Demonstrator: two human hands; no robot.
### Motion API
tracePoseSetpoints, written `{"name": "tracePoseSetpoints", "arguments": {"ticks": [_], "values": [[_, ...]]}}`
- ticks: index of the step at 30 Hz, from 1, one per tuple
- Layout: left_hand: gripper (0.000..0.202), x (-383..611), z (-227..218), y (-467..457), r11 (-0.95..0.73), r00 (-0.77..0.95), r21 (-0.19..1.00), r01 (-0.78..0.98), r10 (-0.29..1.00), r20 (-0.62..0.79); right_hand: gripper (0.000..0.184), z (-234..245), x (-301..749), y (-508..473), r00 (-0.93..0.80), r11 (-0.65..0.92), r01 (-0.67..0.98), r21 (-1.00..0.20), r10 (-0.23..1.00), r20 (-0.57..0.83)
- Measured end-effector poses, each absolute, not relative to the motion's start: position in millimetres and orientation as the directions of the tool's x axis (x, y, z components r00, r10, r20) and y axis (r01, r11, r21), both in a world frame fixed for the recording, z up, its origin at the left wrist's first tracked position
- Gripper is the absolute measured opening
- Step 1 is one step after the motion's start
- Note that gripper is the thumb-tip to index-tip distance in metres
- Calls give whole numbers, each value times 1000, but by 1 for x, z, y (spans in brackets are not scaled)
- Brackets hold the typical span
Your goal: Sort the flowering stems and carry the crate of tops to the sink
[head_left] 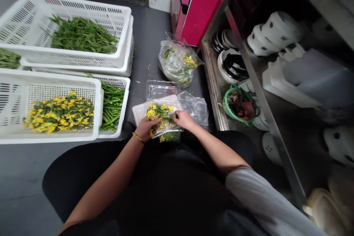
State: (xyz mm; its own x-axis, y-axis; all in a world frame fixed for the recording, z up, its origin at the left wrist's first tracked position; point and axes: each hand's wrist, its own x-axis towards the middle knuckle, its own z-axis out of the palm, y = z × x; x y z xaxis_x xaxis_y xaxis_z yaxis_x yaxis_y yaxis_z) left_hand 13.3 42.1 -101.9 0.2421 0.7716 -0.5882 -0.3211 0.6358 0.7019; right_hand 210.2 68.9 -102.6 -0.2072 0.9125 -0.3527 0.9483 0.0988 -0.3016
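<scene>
Dark clothing (171, 195) covers the lap of a seated worker, a grey sleeve (249, 188) on the right arm; beyond the knees, 2 bare hands work low over a clear plastic container (179, 129), kept a little apart from each other. Clamped around a few stems of yellow-flowered greens, the left hand (148, 128) reaches over the container's left side, a yellowish band (138, 138) at its wrist; the right hand (183, 119) has its fingers drawn together at the opposite side, though whether they grip a stem cannot be told. Yellow-flowered greens (163, 110) lie inside the container, between and just beyond the hands; a white tray (138, 112) shows at its left, a clear lid-like piece (160, 89) behind it and a crumpled plastic bag (197, 108) to the right.

At left, more yellow blooms (61, 112) fill part of a white basket (99, 99), near long green peppers (112, 105) in a 2nd basket (127, 92); leafy greens (83, 37) occupy another basket (121, 10) farther back; a larger bag (177, 62) holding greenery rests on the grey floor (145, 40), near a pink cabinet (200, 7); at right, a green colander (227, 101) sits on a low shelf.
</scene>
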Motion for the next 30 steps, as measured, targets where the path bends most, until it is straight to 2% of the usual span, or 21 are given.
{"name": "tracePoseSetpoints", "arguments": {"ticks": [2, 5, 8, 10, 12, 14, 16, 18, 21, 23, 25, 27, 30], "values": [[32, 22, -107, 38, 707, 272, 665, -241, 707, -653, 12, -89, 216, 52, -196, 76, 912, -402, 944, -266], [33, 34, -108, 30, 773, 325, 575, -266, 634, -702, 11, -75, 212, 22, -268, 156, 832, -532, 953, -140], [30, 39, -106, 25, 720, 360, 618, -317, 694, -623, 11, -69, 209, -2, -371, 263, 757, -598, 927, -63], [30, 38, -103, 22, 684, 416, 664, -302, 721, -554, 13, -68, 212, -12, -372, 243, 710, -662, 926, -59], [29, 36, -101, 19, 682, 506, 682, -262, 699, -505, 14, -66, 219, -17, -374, 224, 659, -718, 926, -55], [29, 32, -97, 15, 692, 585, 681, -240, 663, -467, 14, -65, 226, -20, -424, 275, 633, -723, 905, -27], [30, 28, -92, 11, 688, 649, 669, -281, 650, -396, 16, -64, 231, -23, -478, 348, 641, -684, 878, -2], [30, 22, -85, 9, 668, 704, 647, -368, 655, -275, 19, -63, 235, -25, -519, 379, 678, -630, 854, -45], [25, 13, -75, 10, 601, 727, 677, -424, 672, -142, 22, -61, 240, -18, -567, 387, 785, -483, 764, -309], [20, 9, -74, 13, 568, 727, 740, -361, 668, -158, 27, -60, 238, -2, -481, 380, 875, -299, 746, -460], [25, 10, -77, 17, 571, 734, 767, -292, 648, -203, 31, -64, 229, 24, -369, 344, 928, -140, 811, -454], [36, 13, -83, 18, 605, 747, 745, -279, 624, -228, 33, -76, 211, 54, -326, 323, 943, -76, 858, -397], [39, 18, -91, 17, 651, 752, 700, -292, 609, -253, 33, -101, 182, 91, -298, 316, 948, -33, 851, -432]]}}
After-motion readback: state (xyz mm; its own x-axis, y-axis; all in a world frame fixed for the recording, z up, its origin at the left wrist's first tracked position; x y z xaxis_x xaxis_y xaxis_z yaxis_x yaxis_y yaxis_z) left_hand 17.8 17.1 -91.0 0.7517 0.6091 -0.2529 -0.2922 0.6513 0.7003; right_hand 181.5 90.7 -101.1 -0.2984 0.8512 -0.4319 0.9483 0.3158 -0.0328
